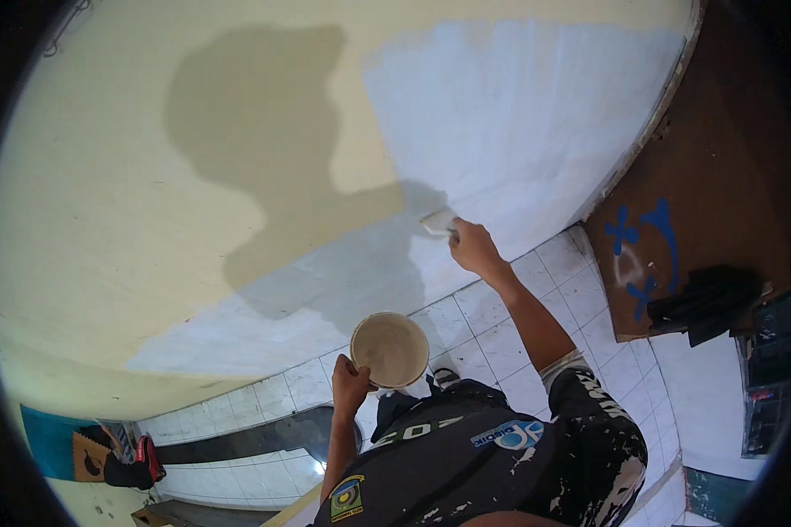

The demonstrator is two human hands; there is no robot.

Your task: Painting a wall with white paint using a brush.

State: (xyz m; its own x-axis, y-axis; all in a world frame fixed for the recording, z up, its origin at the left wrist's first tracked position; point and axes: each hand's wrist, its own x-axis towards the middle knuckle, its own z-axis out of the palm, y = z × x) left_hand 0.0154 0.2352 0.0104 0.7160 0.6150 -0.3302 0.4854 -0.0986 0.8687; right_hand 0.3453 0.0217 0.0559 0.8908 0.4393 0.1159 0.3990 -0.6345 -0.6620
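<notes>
Against half-whitened cream wall (132, 176), right hand (475, 248) grips brush (437, 221); left hand (351, 385) clasps paint tub (390, 350); white tile floor (501, 338).

Pretty bright shot overall, light seems to come from behind the person, since a big soft shadow (255, 114) of head and arm lands on the wall (88, 228). No real glare. Heavy fisheye: the wall edge and floor tiles (501, 334) curve hard, and the corners go fully black. Focus is decent, slightly soft toward the rim.
</notes>
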